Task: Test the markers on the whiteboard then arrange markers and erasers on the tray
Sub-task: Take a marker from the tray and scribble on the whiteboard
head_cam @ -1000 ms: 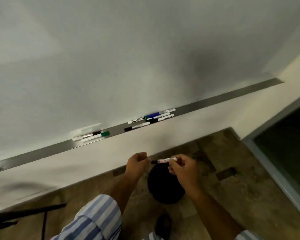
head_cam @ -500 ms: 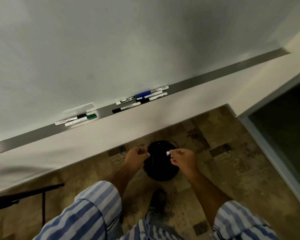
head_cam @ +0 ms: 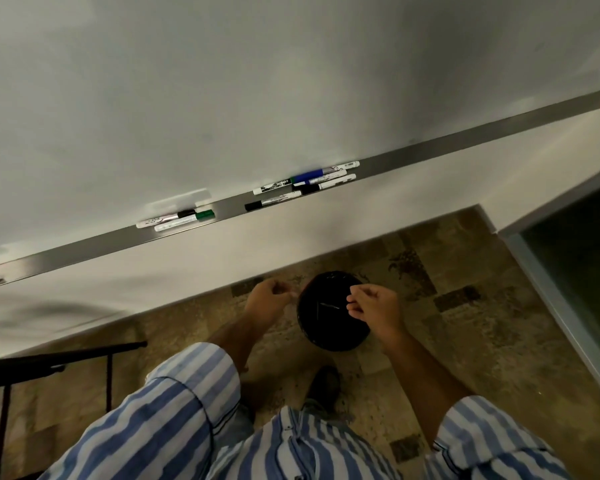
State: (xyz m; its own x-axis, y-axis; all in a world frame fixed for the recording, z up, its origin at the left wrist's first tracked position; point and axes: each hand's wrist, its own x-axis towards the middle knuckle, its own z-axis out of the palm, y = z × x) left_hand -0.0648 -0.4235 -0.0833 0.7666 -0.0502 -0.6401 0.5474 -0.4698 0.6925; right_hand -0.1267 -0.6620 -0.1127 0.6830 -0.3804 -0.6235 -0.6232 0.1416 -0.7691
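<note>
While blurred, hands [head_cam: 326,303] hide the bin [head_cam: 329,327] rim.

1. The tray [head_cam: 430,157] runs from lower left to upper right of the frame; its right stretch lies bare, open to a reaching hand.
2. A cluster of markers [head_cam: 305,183] crowds mid-tray; a pair with a green-capped marker [head_cam: 184,220] lies left of it, with a bare gap between the two groups.
3. Below centre, a black bin [head_cam: 329,327] stands on the floor against the wall; both hands hang over its mouth.
4. At lower left, a dark railing [head_cam: 59,358] blocks the floor.
</note>
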